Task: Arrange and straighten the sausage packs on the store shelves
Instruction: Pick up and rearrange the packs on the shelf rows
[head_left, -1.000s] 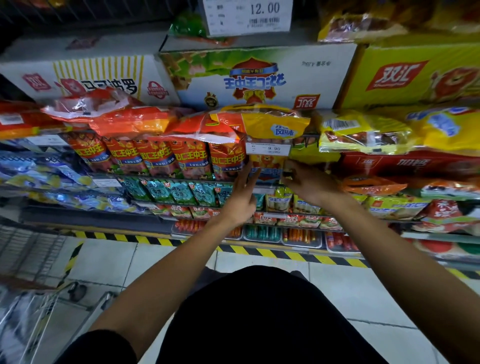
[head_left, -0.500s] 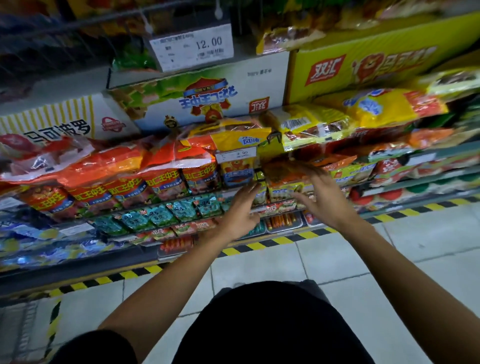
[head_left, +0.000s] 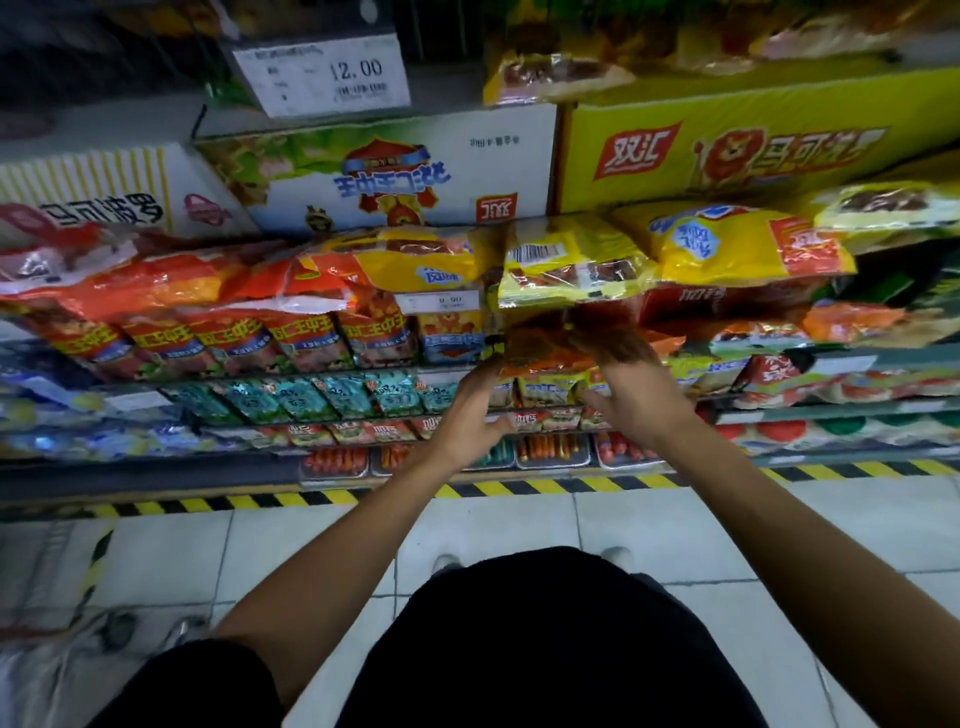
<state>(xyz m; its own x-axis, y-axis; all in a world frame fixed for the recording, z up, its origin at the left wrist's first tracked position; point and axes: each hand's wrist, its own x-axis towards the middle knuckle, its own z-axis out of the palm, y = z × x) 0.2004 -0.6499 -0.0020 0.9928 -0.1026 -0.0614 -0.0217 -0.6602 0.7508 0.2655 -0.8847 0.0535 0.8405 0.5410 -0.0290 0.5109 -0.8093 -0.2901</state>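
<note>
Fingers (head_left: 480, 379) of the left hand (head_left: 467, 415) reach up against the left edge of an orange sausage pack (head_left: 540, 348) at the centre of the frame, while the right hand (head_left: 631, 384) lies over the pack's right end with its fingers spread fairly wide across the wrapper; we cannot tell whether either hand has closed a true grip or merely presses, since the fingertips are blurred and partly hidden behind the film. We judge the two-sided hold is meant to square the pack between the palms, so that it can be turned or slid level on its shelf (head_left: 831, 358). The pack sits just below a yellow sausage pack (head_left: 566, 270), which overhangs it, and just right of the small price tag (head_left: 439, 300) reading about nine-ninety. To the left of centre, a row of red-orange packs (head_left: 234, 338) stands leaning in file, faces outward, apparently already in order. Below, teal packs (head_left: 301, 397) fill the next tier. Above, in the upper half of the frame, printed cartons (head_left: 374, 171) act as stock boxes, and a larger price card (head_left: 322, 73) stands over them. At the bottom, black-and-yellow hazard tape (head_left: 519, 488) marks the floor edge before the shelving.
</note>
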